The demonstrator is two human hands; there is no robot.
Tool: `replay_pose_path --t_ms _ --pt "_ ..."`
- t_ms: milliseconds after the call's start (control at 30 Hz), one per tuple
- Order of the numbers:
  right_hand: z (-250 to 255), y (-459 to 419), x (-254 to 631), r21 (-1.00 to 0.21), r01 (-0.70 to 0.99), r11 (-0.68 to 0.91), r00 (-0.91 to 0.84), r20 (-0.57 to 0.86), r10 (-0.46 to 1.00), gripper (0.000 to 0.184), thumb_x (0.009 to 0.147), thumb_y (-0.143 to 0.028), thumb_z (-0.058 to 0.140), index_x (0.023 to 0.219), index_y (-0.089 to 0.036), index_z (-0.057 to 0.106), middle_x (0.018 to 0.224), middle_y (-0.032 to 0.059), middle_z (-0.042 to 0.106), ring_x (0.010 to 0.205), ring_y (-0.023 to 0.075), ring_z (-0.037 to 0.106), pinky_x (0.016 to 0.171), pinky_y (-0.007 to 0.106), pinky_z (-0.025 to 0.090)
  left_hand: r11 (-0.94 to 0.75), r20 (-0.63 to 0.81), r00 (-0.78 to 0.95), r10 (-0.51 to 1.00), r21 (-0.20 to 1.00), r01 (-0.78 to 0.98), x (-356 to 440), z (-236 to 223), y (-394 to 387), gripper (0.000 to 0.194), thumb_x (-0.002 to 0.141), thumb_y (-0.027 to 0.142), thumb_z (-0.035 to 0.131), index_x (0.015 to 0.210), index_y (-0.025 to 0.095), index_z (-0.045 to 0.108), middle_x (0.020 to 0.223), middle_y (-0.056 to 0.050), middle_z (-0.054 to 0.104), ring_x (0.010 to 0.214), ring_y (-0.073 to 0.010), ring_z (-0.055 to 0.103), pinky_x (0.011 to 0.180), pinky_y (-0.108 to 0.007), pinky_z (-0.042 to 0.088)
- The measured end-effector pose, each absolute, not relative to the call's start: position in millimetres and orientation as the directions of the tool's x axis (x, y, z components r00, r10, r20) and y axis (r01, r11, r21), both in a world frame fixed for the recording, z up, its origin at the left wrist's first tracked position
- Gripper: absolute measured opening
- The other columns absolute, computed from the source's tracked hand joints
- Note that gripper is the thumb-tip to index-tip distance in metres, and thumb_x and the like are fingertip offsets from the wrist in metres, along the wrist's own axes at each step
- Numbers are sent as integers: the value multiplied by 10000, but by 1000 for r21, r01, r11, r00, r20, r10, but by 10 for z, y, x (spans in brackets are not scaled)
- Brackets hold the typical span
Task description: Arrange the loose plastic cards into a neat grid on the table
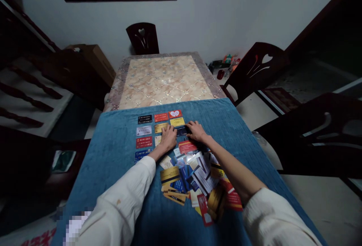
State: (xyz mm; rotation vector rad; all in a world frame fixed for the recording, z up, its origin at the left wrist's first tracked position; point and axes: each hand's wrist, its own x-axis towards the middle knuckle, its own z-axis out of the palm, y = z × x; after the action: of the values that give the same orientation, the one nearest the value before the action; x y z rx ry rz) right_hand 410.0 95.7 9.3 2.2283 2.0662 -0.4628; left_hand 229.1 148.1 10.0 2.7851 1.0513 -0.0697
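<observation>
Plastic cards lie in neat rows (pixel 158 127) on a blue cloth (pixel 113 163) spread over the near half of the table. A loose pile of several more cards (pixel 195 178) sits closer to me. My left hand (pixel 169 137) rests palm down on the cloth beside a yellow card, fingers stretched flat. My right hand (pixel 195 131) lies flat too, fingertips touching a dark card (pixel 181 131) between both hands, just below a gold card (pixel 177 122).
Beyond the cloth the marble-patterned tabletop (pixel 161 82) runs to the wall. Dark wooden chairs stand at the far end (pixel 143 37) and along the right (pixel 256 70). A cardboard box (pixel 97 61) sits at the left.
</observation>
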Motion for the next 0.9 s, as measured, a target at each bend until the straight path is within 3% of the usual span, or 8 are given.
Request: replay_pose_path --t_ms 167,400,667,900 --pt "77 867 4137 -140 984 -113 79 -224 971 547 884 -359 604 1398 -248 454 1343 120 512 1196 295 429 905 393 410 -742 -89 759 645 167 650 2270 113 1482 268 830 133 531 1089 164 589 1186 -162 543 1198 -350 401 942 -530 343" --pt "97 573 4182 -178 982 -69 33 -197 980 317 915 -359 547 1204 -249 617 1211 94 600 1163 279 426 898 394 372 -818 -57 842 536 208 536 2200 162 1245 267 869 232 532 1129 182 564 1178 -147 552 1202 -336 389 960 -518 329" --pt "103 338 4108 -140 990 5 -36 -220 975 376 921 -365 514 1282 -289 590 1262 95 575 1168 292 410 895 416 351 -857 -104 884 457 216 468 2253 192 977 365 845 373 581 1145 167 573 1174 -159 548 1140 -337 419 947 -503 334" --pt "177 229 4103 -143 990 13 -45 -224 973 333 892 -380 550 1192 -266 638 1219 99 581 1155 297 403 898 430 346 -883 -117 906 406 204 422 2210 226 891 501 865 506 565 1221 153 550 1192 -167 541 1140 -337 427 950 -492 333"
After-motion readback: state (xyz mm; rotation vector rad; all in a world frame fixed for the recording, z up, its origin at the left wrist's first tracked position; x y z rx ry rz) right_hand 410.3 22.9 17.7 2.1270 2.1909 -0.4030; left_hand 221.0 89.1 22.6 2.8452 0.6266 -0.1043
